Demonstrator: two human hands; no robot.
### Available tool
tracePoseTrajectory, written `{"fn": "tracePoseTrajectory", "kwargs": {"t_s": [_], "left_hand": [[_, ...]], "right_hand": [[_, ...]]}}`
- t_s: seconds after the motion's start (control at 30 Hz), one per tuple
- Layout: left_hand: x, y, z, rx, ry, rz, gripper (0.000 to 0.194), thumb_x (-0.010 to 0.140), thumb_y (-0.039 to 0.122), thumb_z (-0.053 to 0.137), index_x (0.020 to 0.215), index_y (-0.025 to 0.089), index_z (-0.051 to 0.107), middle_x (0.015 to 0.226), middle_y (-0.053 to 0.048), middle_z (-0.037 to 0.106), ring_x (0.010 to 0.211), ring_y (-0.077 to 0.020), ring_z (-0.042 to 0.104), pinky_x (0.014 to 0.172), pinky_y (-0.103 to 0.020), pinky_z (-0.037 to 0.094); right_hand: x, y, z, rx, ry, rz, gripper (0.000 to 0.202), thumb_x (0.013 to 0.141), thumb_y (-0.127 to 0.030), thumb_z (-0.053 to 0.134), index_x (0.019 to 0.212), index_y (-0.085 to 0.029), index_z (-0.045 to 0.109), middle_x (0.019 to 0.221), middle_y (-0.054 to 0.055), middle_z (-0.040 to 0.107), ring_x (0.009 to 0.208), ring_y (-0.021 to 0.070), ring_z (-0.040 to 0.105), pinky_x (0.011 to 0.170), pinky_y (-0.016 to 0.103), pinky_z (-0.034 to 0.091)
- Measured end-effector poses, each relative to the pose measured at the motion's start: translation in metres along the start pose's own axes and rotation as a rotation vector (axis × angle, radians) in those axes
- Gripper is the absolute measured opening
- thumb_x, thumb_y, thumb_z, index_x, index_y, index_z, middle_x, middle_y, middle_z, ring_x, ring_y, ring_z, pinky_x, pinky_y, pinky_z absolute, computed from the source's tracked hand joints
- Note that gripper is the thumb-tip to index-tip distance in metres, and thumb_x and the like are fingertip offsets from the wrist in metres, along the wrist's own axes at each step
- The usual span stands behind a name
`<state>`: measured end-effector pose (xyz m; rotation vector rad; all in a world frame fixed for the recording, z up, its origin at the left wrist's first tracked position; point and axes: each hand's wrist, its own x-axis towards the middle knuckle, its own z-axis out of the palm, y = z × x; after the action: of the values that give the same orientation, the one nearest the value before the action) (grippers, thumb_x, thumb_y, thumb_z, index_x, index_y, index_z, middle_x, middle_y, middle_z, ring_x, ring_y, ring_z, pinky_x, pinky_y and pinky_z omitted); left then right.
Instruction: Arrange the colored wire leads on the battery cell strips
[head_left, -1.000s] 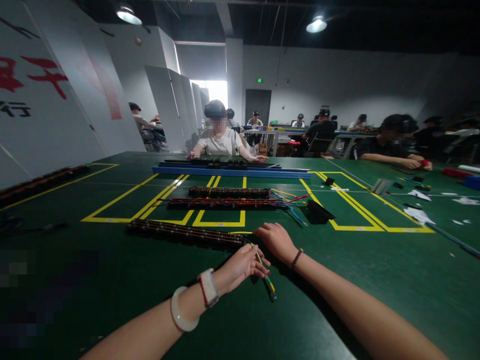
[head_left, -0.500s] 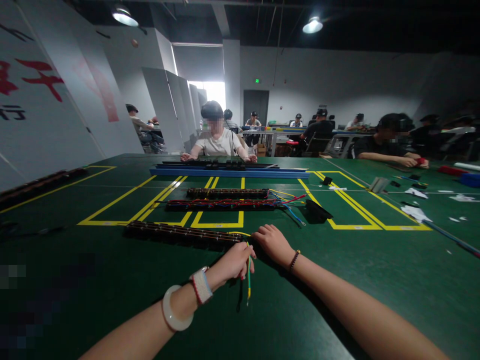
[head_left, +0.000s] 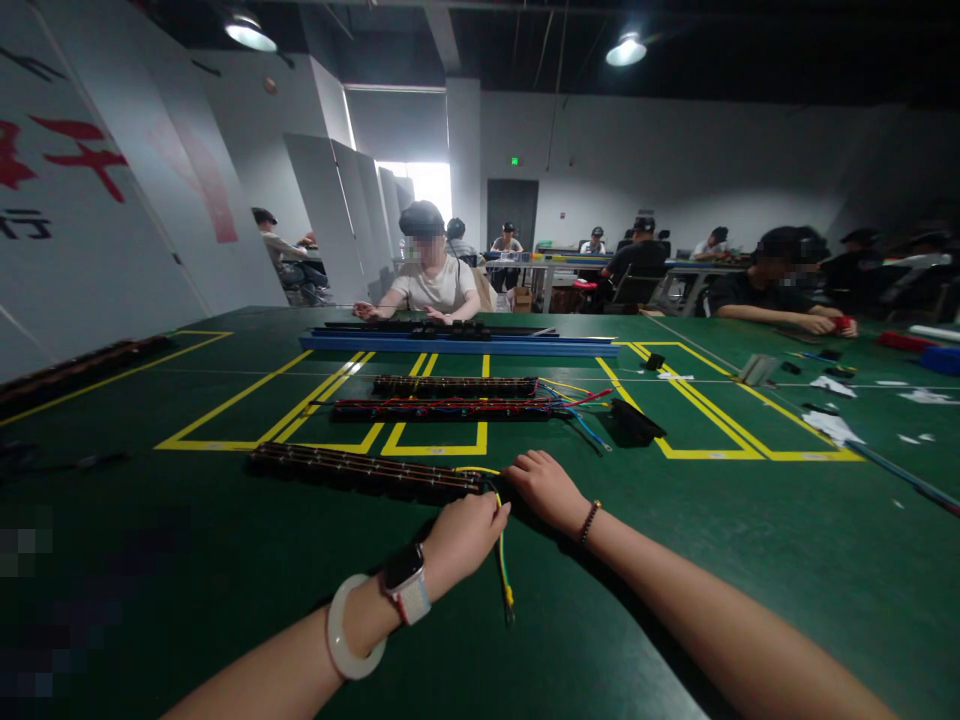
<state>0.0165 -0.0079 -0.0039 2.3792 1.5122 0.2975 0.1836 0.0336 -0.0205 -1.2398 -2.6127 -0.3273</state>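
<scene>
A long black strip with copper-coloured lines (head_left: pixel 360 470) lies slightly slanted on the green table in front of me. At its right end, my left hand (head_left: pixel 466 535) is closed, its thumb and fingers pinching a yellow-green wire (head_left: pixel 503 555). That wire hangs toward me and ends in a metal lug. Across from it, my right hand (head_left: pixel 545 487) is curled palm down beside the strip's end, near a short yellow wire (head_left: pixel 478 469). My right fingertips are hidden, and whatever they grip cannot be made out.
Beyond lie two more wired strips, one with red and blue wires (head_left: pixel 450 410), and a black plastic piece (head_left: pixel 636 422). A blue rail (head_left: pixel 457 345) stands before a seated person (head_left: pixel 435 285). Yellow tape (head_left: pixel 712 455) marks the tabletop; paper scraps (head_left: pixel 832 427) lie at right.
My left hand has rolled palm down, showing the watch face, and its fingers have closed in by the wire. The wire's free end has swung slightly right. My right hand has stayed put.
</scene>
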Motion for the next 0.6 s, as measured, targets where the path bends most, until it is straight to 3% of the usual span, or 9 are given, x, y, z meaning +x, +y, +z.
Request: {"fn": "tracePoseTrajectory", "kwargs": {"t_s": [0.33,0.6], "left_hand": [[-0.003,0.001,0.010,0.246,0.049,0.099,0.044,0.090,0.036,0.023,0.089,0.013,0.060,0.072,-0.014,0.062,0.064,-0.0241,0.061,0.057,-0.032,0.042],[-0.005,0.004,0.008,0.269,0.062,0.263,0.040,0.091,0.028,0.023,0.088,0.014,0.060,0.074,-0.012,0.065,0.062,-0.0230,0.061,0.055,-0.032,0.042]], "right_hand": [[-0.002,-0.007,-0.003,0.146,0.093,0.024,0.022,0.091,-0.022,0.039,0.105,-0.019,0.055,0.087,0.006,0.057,0.081,0.0170,0.047,0.074,0.029,0.032],[-0.004,-0.015,-0.007,0.395,0.090,0.089,0.033,0.090,-0.038,0.041,0.116,-0.019,0.051,0.093,0.006,0.058,0.089,0.0175,0.049,0.078,0.031,0.035]]}}
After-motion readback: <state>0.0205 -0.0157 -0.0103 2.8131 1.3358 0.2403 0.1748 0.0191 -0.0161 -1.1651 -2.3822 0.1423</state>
